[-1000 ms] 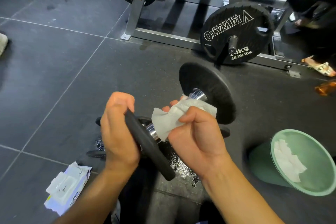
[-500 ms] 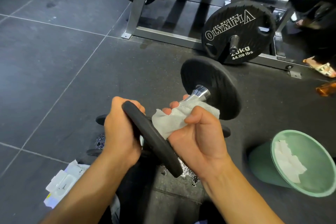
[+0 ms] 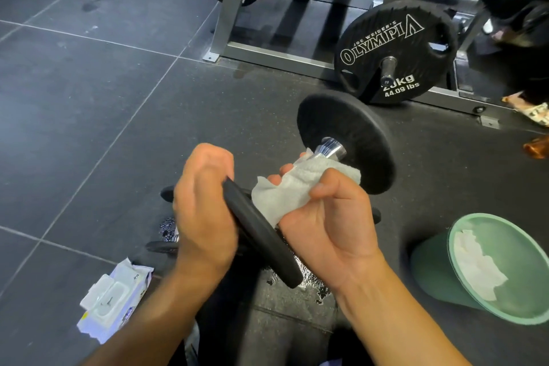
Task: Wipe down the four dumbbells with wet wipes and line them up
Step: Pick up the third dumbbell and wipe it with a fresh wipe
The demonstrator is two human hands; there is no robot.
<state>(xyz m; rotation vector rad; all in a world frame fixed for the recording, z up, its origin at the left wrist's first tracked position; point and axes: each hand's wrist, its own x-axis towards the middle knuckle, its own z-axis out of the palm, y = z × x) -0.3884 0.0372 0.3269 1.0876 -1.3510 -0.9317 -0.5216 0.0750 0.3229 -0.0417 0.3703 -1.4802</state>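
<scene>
I hold a black-plated dumbbell (image 3: 350,134) off the floor, tilted away from me. My left hand (image 3: 205,211) grips the rim of its near plate (image 3: 261,235). My right hand (image 3: 326,217) is curled round the chrome handle with a white wet wipe (image 3: 282,193) wrapped between palm and bar; only the chrome collar by the far plate shows. More dumbbells (image 3: 166,246) lie on the floor under my hands, mostly hidden. The wet wipe pack (image 3: 113,303) lies at lower left with its lid open.
A green bin (image 3: 505,270) holding used wipes stands at lower right. A grey plate rack (image 3: 267,53) with a 20 kg Olympia plate (image 3: 395,50) stands behind. A person's sandalled foot (image 3: 531,107) is at far right. A wet patch (image 3: 309,285) marks the floor.
The dumbbell has tilted and shifted slightly in my grip. My right hand with the wipe has slid along the handle, and my left hand has re-gripped the near plate's rim.
</scene>
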